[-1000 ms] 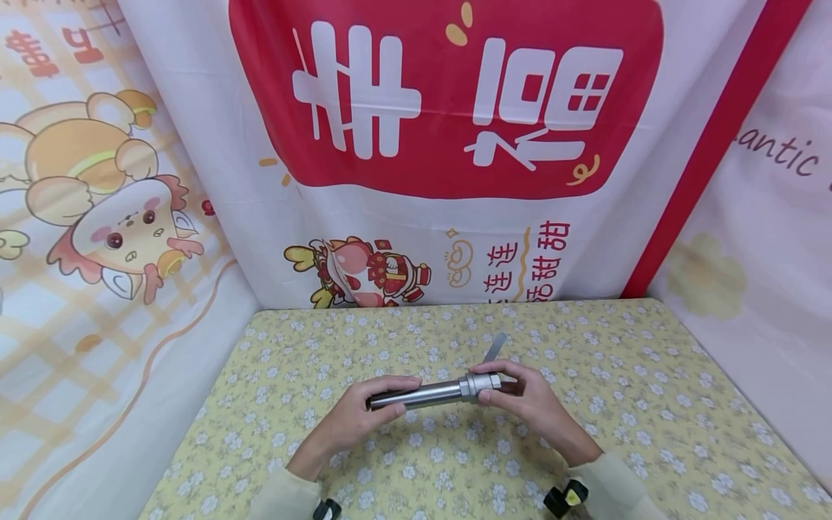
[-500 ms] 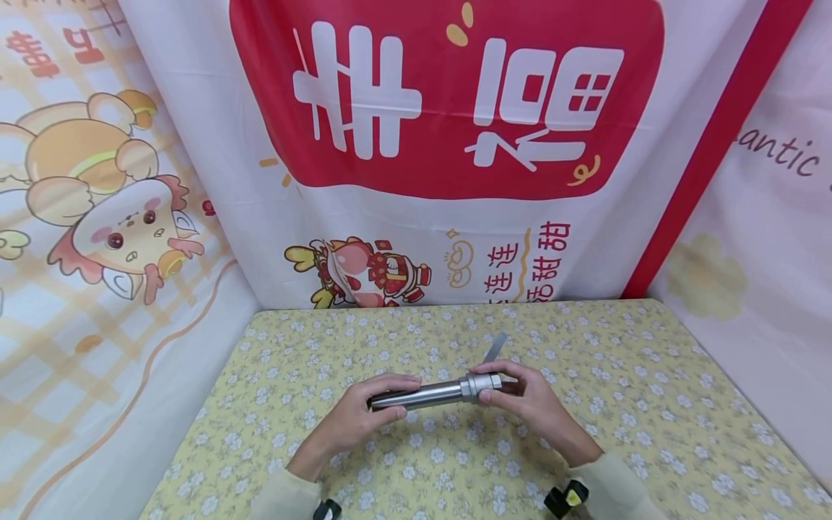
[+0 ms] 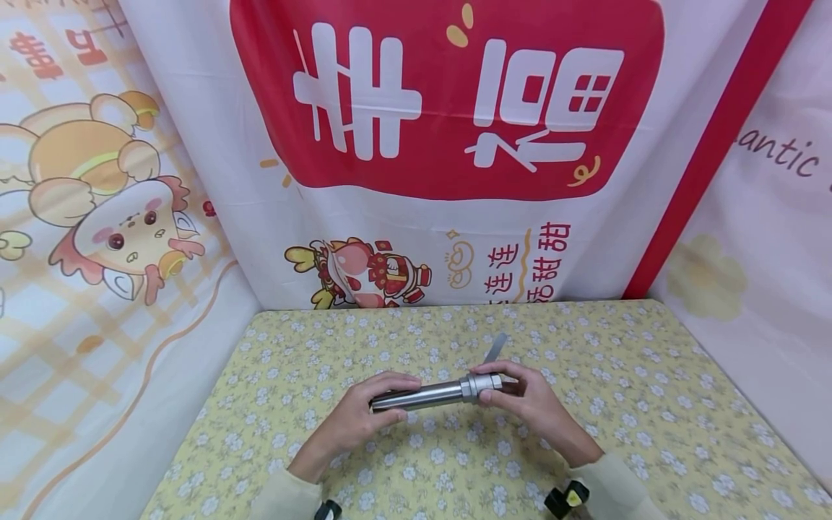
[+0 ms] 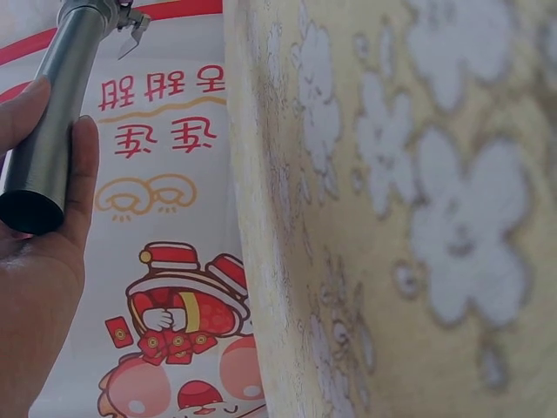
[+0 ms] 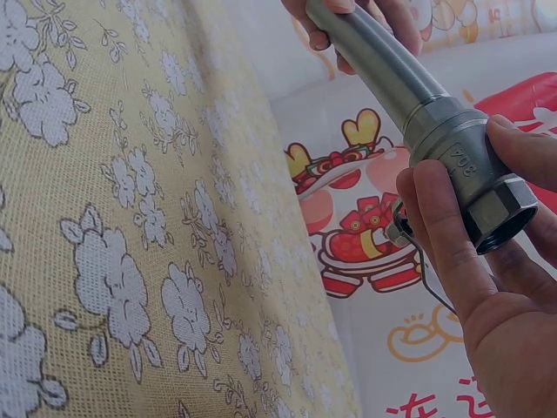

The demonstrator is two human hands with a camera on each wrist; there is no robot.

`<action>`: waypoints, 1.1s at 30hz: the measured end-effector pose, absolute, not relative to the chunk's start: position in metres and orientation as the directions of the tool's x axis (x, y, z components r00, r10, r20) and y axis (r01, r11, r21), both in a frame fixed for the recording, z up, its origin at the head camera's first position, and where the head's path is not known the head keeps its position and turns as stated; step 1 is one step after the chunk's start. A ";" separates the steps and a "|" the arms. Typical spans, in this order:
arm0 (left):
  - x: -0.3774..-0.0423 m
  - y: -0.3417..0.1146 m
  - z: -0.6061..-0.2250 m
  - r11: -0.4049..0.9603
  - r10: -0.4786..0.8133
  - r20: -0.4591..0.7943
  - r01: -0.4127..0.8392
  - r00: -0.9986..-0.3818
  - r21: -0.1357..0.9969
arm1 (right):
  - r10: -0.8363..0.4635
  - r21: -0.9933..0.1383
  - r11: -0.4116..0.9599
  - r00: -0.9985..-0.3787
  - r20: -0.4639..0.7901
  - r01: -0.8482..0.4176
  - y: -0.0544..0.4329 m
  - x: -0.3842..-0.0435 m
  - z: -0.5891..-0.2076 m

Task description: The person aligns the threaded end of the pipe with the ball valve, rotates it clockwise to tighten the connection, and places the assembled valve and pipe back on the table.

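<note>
In the head view a steel pipe (image 3: 432,395) and a steel ball valve (image 3: 477,385) are joined end to end, slightly tilted with the valve end higher. My left hand (image 3: 356,413) grips the pipe near its left end, thumb in front and fingers behind. My right hand (image 3: 534,397) holds the valve body between thumb and fingers. A flat lever (image 3: 496,347) sticks up from the valve, away from me. The pipe's open end (image 4: 31,212) faces the left wrist camera. On the valve body (image 5: 466,148) the right wrist view shows "304" and a hexagonal open end.
A table (image 3: 448,462) with a yellow flowered cloth lies under both hands. Behind it hangs a white and red printed curtain (image 3: 448,180), with printed cloth walls (image 3: 84,361) at the sides. Black straps with small devices (image 3: 567,498) sit on both wrists.
My left hand and the pipe's left end have shifted very slightly to the right. Both grips look the same as before.
</note>
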State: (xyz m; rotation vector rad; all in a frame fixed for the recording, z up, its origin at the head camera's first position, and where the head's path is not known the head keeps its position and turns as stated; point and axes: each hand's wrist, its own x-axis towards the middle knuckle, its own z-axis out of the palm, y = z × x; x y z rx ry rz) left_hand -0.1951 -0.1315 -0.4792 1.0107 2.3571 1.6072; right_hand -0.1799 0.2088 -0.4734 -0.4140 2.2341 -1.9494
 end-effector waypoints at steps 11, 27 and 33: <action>-0.194 -0.131 -0.476 0.275 0.548 0.163 0.361 -0.820 0.891 | -0.295 -0.986 0.122 -0.952 0.077 -0.117 0.208 -0.179 -0.473; -0.196 -0.134 -0.481 0.247 0.575 0.129 0.322 -0.808 0.914 | -0.289 -0.986 0.121 -0.954 0.076 -0.115 0.207 -0.179 -0.473; -0.197 -0.135 -0.479 0.228 0.595 0.121 0.311 -0.795 0.923 | -0.288 -0.985 0.128 -0.955 0.075 -0.116 0.207 -0.179 -0.472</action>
